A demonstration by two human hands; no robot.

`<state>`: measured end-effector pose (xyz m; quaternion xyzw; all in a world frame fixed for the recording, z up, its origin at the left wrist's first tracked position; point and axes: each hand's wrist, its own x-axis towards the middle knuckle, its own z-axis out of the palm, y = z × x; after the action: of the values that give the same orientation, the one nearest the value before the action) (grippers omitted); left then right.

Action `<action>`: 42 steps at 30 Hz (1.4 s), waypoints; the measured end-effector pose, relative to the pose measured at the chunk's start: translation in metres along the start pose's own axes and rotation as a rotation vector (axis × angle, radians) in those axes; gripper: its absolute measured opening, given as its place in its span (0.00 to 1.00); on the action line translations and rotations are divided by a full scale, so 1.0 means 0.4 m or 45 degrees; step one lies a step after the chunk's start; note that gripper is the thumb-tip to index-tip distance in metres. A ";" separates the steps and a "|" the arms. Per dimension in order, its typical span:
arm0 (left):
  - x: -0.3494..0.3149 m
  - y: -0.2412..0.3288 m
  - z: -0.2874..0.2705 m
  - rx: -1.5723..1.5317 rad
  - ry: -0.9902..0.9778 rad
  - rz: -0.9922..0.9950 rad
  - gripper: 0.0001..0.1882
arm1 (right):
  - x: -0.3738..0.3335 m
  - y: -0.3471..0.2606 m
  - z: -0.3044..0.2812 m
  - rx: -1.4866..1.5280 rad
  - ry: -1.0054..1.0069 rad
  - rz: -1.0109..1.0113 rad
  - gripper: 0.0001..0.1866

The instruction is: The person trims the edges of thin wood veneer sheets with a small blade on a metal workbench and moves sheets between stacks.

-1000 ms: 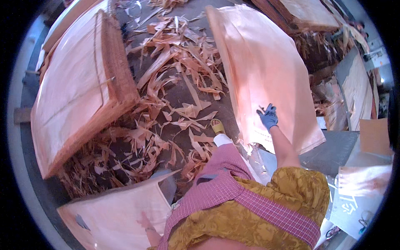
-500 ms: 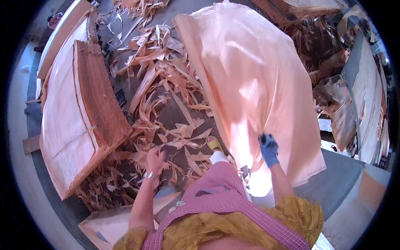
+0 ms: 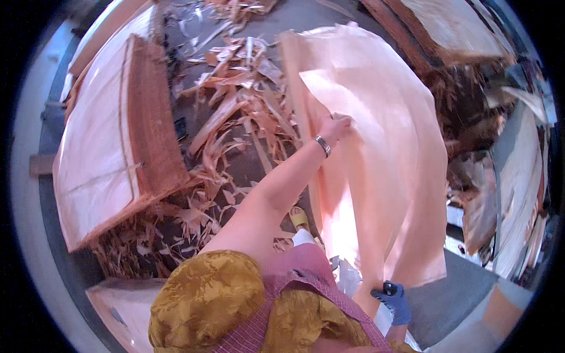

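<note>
A large, thin, pale pink-tan wood veneer sheet (image 3: 382, 153) lies over a stack of similar sheets (image 3: 294, 59), its left edge lifted and folded. My bare left hand (image 3: 334, 127), a metal band at its wrist, reaches across and is closed on that lifted edge. Close to my body, my right hand (image 3: 394, 301) wears a blue glove with dark patches. Its fingers are closed on the near end of the sheet, which rises in a narrow fold towards it. Part of the gripping fingers is hidden.
Left stands a thick stack of veneer (image 3: 94, 141) with rough brown edges. Torn veneer scraps (image 3: 235, 112) litter the floor between the stacks, beside my foot in a yellow sandal (image 3: 298, 216). More stacked veneer (image 3: 453, 29) lies far right, with upright sheets (image 3: 518, 176) near the right rim.
My left hand has moved from above the scraps up and right onto the sheet's edge. My right hand has drawn back towards my body, pulling the sheet's near end into a fold.
</note>
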<state>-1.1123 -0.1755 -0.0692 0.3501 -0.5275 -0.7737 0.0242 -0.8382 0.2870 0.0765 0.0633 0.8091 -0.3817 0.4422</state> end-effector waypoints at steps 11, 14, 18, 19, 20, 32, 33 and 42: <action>-0.687 0.376 -1.163 -0.943 0.707 0.537 0.07 | 0.284 -0.632 0.372 -1.138 -0.786 -0.453 0.10; -0.969 0.319 -1.513 -1.115 1.037 0.744 0.07 | 0.264 -0.904 0.613 -1.191 -0.915 -0.894 0.14; -1.389 0.273 -1.780 -1.363 1.478 1.007 0.05 | 0.163 -1.222 0.967 -1.149 -0.956 -1.090 0.11; -1.494 0.250 -1.842 -1.399 1.559 1.106 0.05 | 0.127 -1.307 1.077 -1.349 -0.896 -1.345 0.10; -1.593 0.219 -1.900 -1.431 1.638 1.207 0.05 | 0.078 -1.387 1.189 -1.533 -0.823 -1.612 0.09; -2.350 0.000 -2.246 -0.974 2.695 1.294 0.10 | -0.387 -1.804 2.622 -1.496 -1.326 -1.937 0.21; -2.403 -0.007 -2.283 -0.962 2.768 1.295 0.10 | -0.452 -1.806 2.761 -1.594 -1.374 -1.996 0.21; -2.862 -0.070 -2.578 -0.784 3.484 1.086 0.11 | -1.069 -1.502 3.868 -1.633 -2.274 -2.770 0.15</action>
<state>0.3447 -0.5218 0.2937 0.5972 0.0274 0.1406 0.7892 0.1868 -1.0758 0.2495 -0.9711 -0.0329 -0.0214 0.2356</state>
